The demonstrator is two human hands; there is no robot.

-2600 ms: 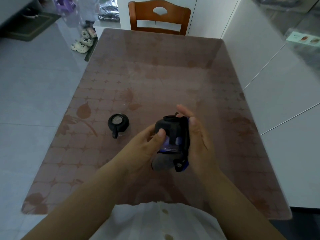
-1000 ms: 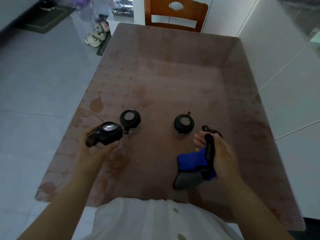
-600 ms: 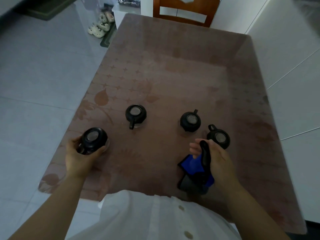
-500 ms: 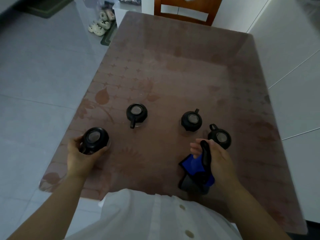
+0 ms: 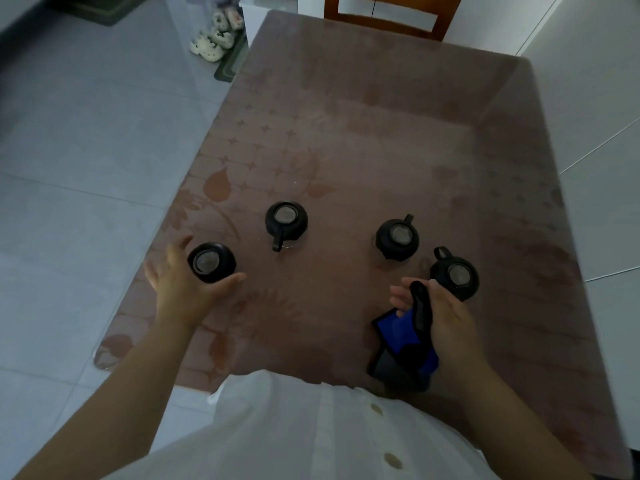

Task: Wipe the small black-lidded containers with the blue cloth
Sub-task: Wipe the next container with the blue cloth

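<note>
At table edge [image 5: 194, 216], leftmost container [image 5: 211, 262]

A brown counter [image 5: 381, 133] with a pale star and leaf pattern under a glossy top fills the middle. A wooden chair [image 5: 391, 24] stands at its far end. Grey tiled floor [image 5: 86, 150] lies to the left, with light shoes [image 5: 216, 32] beside a dark mat [image 5: 230, 62]. White cabinets [image 5: 595, 116] run along the right. The light is dim.
</note>
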